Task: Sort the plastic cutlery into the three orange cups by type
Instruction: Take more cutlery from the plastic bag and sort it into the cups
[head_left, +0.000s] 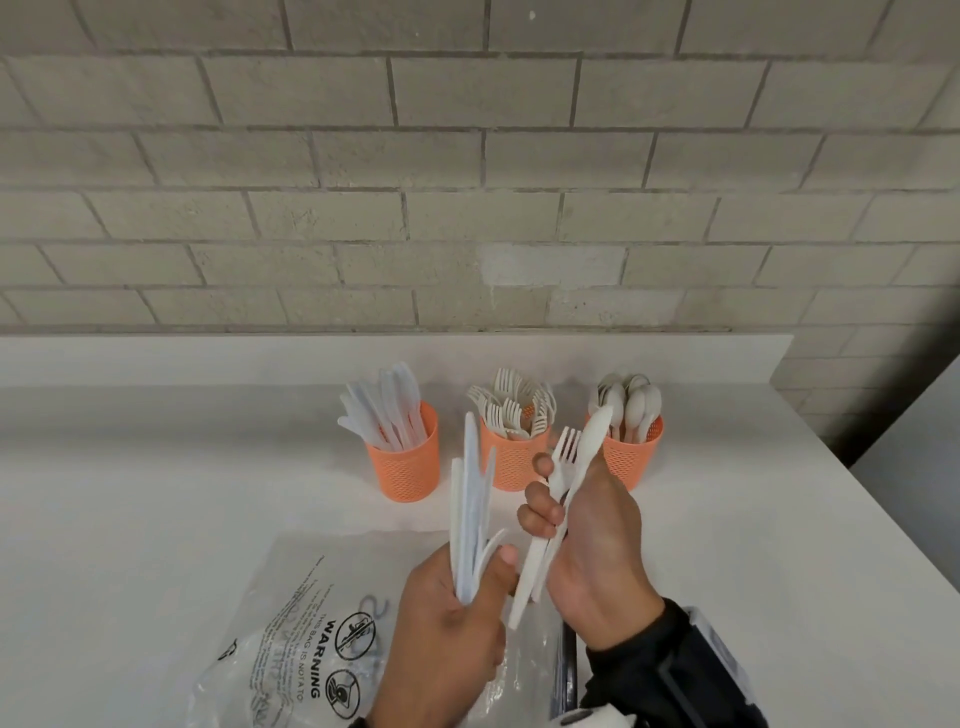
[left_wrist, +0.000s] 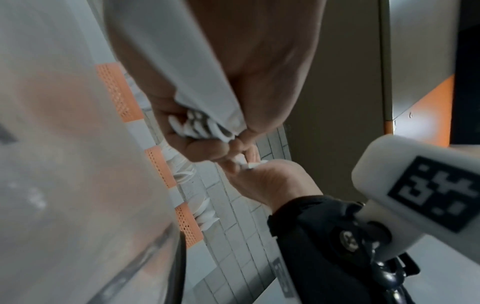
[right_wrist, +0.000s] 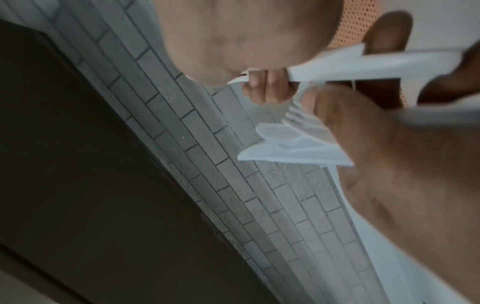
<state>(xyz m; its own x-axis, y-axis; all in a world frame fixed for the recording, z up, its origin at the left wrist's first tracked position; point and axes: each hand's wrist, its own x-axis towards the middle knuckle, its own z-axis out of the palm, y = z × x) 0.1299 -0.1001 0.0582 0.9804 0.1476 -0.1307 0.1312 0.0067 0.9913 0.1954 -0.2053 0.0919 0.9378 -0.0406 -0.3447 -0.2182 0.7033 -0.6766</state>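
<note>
While the left hand (head_left: 447, 618) curls its fingers round a bunch of knives (head_left: 470, 504), the right hand (head_left: 592, 540) beside it grips a fork (head_left: 563, 457) and spoon (head_left: 589, 441); three orange cups (head_left: 511, 462) stand just beyond.

A white countertop (head_left: 156, 493) fills the near and middle ground, its far edge turned up in a low white lip against the wall; a grey brick wall (head_left: 467, 156) with paler mortar lines rises behind it; a clear plastic bag (head_left: 291, 639) lies crumpled on the near part of the counter, printed in black with the word WARNING and two round prohibition symbols; at the far right a pale panel (head_left: 914, 441) stands beyond the counter's edge.
</note>
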